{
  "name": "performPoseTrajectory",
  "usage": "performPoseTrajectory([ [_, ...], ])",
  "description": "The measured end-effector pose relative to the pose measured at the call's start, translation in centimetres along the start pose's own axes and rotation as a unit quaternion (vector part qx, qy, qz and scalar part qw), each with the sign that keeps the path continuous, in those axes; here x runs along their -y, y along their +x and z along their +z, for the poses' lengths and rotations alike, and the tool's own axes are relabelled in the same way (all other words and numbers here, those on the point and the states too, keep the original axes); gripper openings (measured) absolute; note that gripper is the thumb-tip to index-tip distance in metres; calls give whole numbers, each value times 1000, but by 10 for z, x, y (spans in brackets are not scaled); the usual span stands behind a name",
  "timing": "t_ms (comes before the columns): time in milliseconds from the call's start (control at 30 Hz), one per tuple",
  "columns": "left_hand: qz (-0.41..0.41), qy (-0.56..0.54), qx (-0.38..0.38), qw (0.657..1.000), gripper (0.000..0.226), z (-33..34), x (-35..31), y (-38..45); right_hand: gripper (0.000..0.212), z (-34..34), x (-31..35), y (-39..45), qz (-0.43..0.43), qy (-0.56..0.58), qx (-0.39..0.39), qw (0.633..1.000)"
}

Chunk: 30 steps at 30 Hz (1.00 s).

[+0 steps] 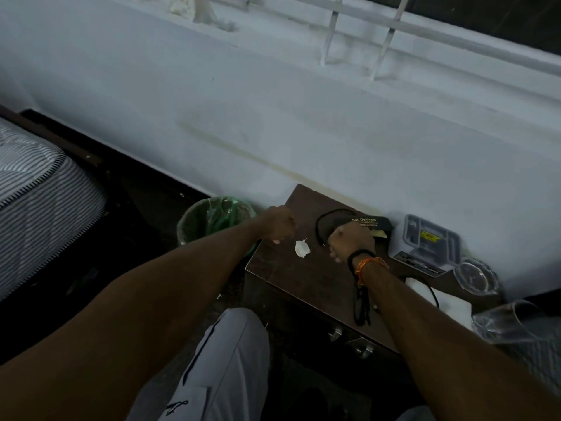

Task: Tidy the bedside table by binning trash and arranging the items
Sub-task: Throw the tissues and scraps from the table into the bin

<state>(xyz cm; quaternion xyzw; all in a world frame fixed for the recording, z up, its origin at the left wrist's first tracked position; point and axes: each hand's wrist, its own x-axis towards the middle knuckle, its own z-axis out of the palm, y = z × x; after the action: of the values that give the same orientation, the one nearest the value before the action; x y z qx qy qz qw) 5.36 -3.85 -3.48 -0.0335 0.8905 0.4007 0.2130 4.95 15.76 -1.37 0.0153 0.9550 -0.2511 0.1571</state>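
A dark brown bedside table [291,278] stands against the white wall. My left hand [277,223] hovers over its left edge with curled fingers, and a small white scrap [277,240] shows under it. A crumpled white paper [302,248] lies on the table between my hands. My right hand [349,241] is curled in front of a black spectacle case [368,221] and a dark pouch [326,223]. What it holds is hidden. A bin with a green liner [212,220] stands on the floor left of the table.
Black eyeglasses [361,305] lie near the table's front edge. To the right are a white product box [425,247], a glass dish [476,276], a white sheet with a black cable [440,299] and a clear tumbler [510,323]. A striped mattress [36,192] lies at the left.
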Motion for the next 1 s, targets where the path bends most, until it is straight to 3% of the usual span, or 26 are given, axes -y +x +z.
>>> performPoseTrajectory([
  [133, 103, 267, 50, 957, 39, 30, 8, 20, 22, 5, -23, 3, -54, -69, -13, 996],
  [233, 111, 336, 59, 933, 56, 44, 14, 31, 22, 4, -30, 5, -76, -96, -23, 992],
  [300, 114, 353, 46, 927, 51, 50, 16, 37, 20, 4, -33, 5, -95, -103, -42, 989],
  [400, 133, 316, -7, 939, 26, 58, 19, 38, 15, 8, -40, 1, -94, -117, -44, 988],
  [533, 119, 154, -86, 977, 12, 44, 31, 20, 17, 13, -51, -5, -89, -133, -35, 986],
  [700, 51, 14, -232, 971, 1, -2, 86, -18, 13, 31, -25, -1, -131, -122, -38, 983],
  [833, -73, -6, -200, 977, 17, -13, 147, -42, 15, 59, 3, -4, -203, -127, -29, 971],
  [1000, -141, -12, -56, 988, 17, 8, 208, -50, 17, 115, 60, -5, -337, -113, -23, 935],
])
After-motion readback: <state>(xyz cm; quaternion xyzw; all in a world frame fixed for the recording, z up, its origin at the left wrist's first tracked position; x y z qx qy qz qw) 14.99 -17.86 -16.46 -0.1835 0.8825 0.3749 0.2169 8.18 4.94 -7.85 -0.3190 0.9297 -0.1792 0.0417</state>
